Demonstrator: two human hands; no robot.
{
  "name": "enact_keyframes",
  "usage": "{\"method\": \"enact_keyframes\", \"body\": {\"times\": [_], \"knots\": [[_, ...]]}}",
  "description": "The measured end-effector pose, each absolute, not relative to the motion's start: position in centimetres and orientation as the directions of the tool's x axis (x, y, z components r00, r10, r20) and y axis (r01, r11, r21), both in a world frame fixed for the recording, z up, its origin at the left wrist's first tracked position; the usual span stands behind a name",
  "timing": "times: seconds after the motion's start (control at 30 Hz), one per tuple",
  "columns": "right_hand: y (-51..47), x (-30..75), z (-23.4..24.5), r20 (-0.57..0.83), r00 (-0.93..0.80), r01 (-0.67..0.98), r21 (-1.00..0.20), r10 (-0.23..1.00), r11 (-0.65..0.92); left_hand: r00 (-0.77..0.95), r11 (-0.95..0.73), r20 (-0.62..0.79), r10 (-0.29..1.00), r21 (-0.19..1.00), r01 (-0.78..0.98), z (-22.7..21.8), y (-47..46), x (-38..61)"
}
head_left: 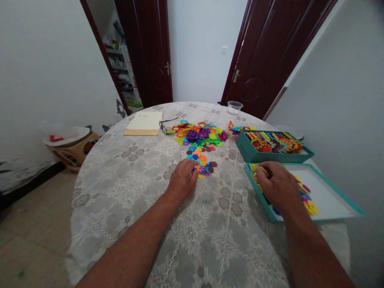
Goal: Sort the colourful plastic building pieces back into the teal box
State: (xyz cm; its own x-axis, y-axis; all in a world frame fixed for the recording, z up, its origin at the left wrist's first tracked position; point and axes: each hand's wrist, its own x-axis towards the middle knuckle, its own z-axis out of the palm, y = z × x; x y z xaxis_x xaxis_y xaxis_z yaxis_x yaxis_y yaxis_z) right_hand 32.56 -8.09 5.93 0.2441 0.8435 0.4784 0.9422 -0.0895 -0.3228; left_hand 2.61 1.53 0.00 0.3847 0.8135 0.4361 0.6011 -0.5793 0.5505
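Observation:
My left hand [183,178] rests on the lace-covered round table [144,192], fingers curled down onto the near edge of a small heap of coloured plastic interlocking pieces [205,166]. A bigger pile of the same pieces [201,134] lies farther back. My right hand [277,186] is inside a teal box lid [330,196], fingers curled over several yellow and pink pieces lying in it. Whether either hand actually grips a piece is hidden. Behind it stands a teal box [249,152] filled with rows of coloured pieces.
A notebook [144,123] and black glasses [166,126] lie at the table's far left. A clear plastic cup [234,107] stands at the far edge. A low stool [72,146] sits on the floor at left. Two dark doors stand behind.

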Motion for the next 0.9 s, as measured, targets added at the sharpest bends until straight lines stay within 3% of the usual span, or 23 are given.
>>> {"method": "enact_keyframes", "body": {"times": [0.13,0.23,0.4,0.5,0.57,0.7,0.9], "knots": [[-8.4,37.3,4.9,0.514,0.382,0.921,-0.142,0.768,-0.363,0.458,-0.602,0.395,0.796,0.444,0.663,-1.1,1.9,2.4],[-8.2,38.4,4.1,0.543,0.411,0.898,-0.099,0.733,-0.429,0.497,-0.609,0.356,0.791,0.39,0.691,-1.4,1.9,2.5],[-7.3,33.7,3.9,0.582,0.209,0.975,-0.19,0.786,-0.118,0.528,-0.615,0.316,0.789,0.377,0.693,-1.1,2.0,2.6],[-7.3,28.7,3.0,0.459,0.052,0.932,-0.34,0.887,0.122,0.547,-0.63,0.313,0.776,0.369,0.683,-0.9,2.0,2.7],[-7.2,26.0,1.9,0.369,-0.034,0.884,-0.423,0.929,0.2,0.541,-0.626,0.316,0.779,0.364,0.689,-0.8,2.1,2.7],[-5.9,23.7,0.2,0.297,-0.058,0.862,-0.466,0.953,0.198,0.514,-0.594,0.297,0.805,0.389,0.705,-0.7,2.3,2.5],[-1.1,23.9,0.7,0.16,-0.066,0.902,-0.412,0.985,0.128,0.488,-0.586,0.326,0.81,0.481,0.652,-1.3,2.8,2.3]]}}
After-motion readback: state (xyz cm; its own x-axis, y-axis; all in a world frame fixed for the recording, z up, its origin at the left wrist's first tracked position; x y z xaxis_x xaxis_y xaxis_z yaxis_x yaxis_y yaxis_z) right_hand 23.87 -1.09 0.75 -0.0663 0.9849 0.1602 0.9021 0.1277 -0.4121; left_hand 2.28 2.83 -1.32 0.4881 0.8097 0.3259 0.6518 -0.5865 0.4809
